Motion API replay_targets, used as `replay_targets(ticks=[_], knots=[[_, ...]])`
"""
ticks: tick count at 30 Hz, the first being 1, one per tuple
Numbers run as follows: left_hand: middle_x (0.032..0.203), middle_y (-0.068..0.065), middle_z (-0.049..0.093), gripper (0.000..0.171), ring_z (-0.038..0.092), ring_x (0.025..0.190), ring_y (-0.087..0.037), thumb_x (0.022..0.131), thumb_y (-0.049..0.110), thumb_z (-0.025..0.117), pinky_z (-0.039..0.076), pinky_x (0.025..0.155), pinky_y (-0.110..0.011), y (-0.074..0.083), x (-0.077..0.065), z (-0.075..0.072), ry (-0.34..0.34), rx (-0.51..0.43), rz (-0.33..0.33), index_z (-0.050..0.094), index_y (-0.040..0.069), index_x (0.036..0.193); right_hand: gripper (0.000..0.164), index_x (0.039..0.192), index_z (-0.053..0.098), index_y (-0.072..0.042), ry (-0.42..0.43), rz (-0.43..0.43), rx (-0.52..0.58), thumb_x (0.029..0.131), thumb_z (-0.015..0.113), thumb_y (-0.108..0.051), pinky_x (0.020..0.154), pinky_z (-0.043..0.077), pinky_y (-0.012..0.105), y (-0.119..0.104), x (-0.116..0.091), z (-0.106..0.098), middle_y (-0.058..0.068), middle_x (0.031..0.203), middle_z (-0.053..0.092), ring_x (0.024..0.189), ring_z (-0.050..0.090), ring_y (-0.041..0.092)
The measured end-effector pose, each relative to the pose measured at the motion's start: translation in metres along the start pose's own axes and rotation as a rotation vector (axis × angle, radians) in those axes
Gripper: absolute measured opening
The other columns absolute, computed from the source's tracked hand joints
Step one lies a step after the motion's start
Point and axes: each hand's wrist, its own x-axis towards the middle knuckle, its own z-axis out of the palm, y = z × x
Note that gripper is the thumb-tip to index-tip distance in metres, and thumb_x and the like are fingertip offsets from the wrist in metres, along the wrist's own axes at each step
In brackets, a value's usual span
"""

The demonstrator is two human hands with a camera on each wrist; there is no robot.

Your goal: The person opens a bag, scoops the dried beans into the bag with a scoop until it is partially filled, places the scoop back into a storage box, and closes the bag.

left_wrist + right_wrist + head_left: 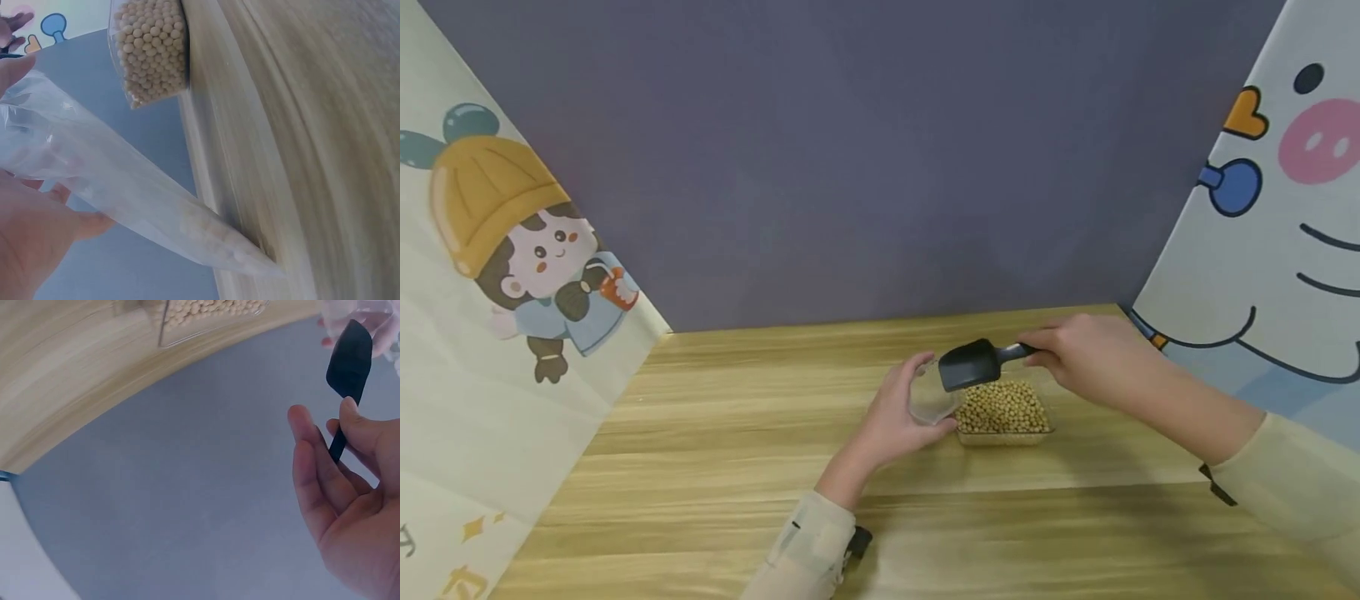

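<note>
A clear plastic bag [125,169] is gripped near its mouth by my left hand [889,417], thumb and fingers curved around the opening. In the left wrist view the bag tapers down toward the wooden table, with some pale beans low inside it. My right hand [1086,354] pinches the handle of a black scoop [972,367] between thumb and fingers. The scoop's blade tilts down at the bag's mouth. Just below and to the right of it, soybeans [1006,407] fill a clear rectangular container [1006,438] on the table.
The wood-grain table [737,467] meets a grey-blue back wall [880,167]. White side panels with cartoon prints, a child [542,250] at left and a pig-nosed figure [1326,142] at right, flank it.
</note>
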Motion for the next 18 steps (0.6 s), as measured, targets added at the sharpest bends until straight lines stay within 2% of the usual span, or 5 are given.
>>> replay_targets(ticks=[2,6,9,13,18], knots=[[0.147,0.002,0.045,0.094,0.046,0.134,-0.022,0.072,0.037,0.085,0.040,0.110,-0.054,0.000,-0.001,-0.001,0.005,-0.017,-0.009,0.031,0.035,0.149,0.029,0.112,0.074,-0.014,0.033,0.023,0.019,0.088,0.073,-0.030,0.042,0.033,0.024,0.010,-0.007,0.002,0.000,0.081,0.072,0.051,0.049,0.004],[0.145,0.003,0.048,0.093,0.047,0.133,-0.023,0.071,0.036,0.086,0.040,0.108,-0.058,0.001,-0.002,-0.007,0.032,-0.073,-0.045,0.032,0.039,0.147,0.032,0.113,0.073,-0.008,0.050,0.069,0.038,0.087,0.073,-0.028,0.046,0.043,0.029,0.031,-0.022,0.005,0.009,0.089,0.075,0.052,0.055,0.007],[0.141,0.003,0.049,0.091,0.048,0.131,-0.025,0.071,0.036,0.087,0.040,0.107,-0.058,0.003,-0.003,-0.013,0.049,-0.107,-0.052,0.034,0.040,0.145,0.034,0.114,0.071,-0.006,-0.016,0.124,0.046,0.087,0.073,-0.027,0.050,0.047,0.031,0.045,-0.035,0.012,0.013,0.093,0.076,0.053,0.057,0.008],[0.139,0.004,0.052,0.090,0.049,0.131,-0.024,0.071,0.038,0.086,0.039,0.109,-0.056,0.006,-0.002,-0.018,0.064,-0.113,-0.026,0.035,0.038,0.145,0.032,0.113,0.070,-0.006,-0.120,0.193,0.055,0.088,0.072,-0.026,0.047,0.044,0.030,0.062,-0.048,0.024,0.007,0.083,0.074,0.053,0.055,0.009],[0.136,0.004,0.053,0.090,0.050,0.129,-0.023,0.070,0.035,0.087,0.040,0.108,-0.058,0.009,-0.002,-0.019,0.088,-0.147,-0.009,0.038,0.034,0.145,0.025,0.108,0.073,-0.010,-0.156,0.192,0.035,0.087,0.074,-0.025,0.048,0.043,0.030,0.072,-0.053,0.034,0.002,0.084,0.073,0.059,0.057,0.010]])
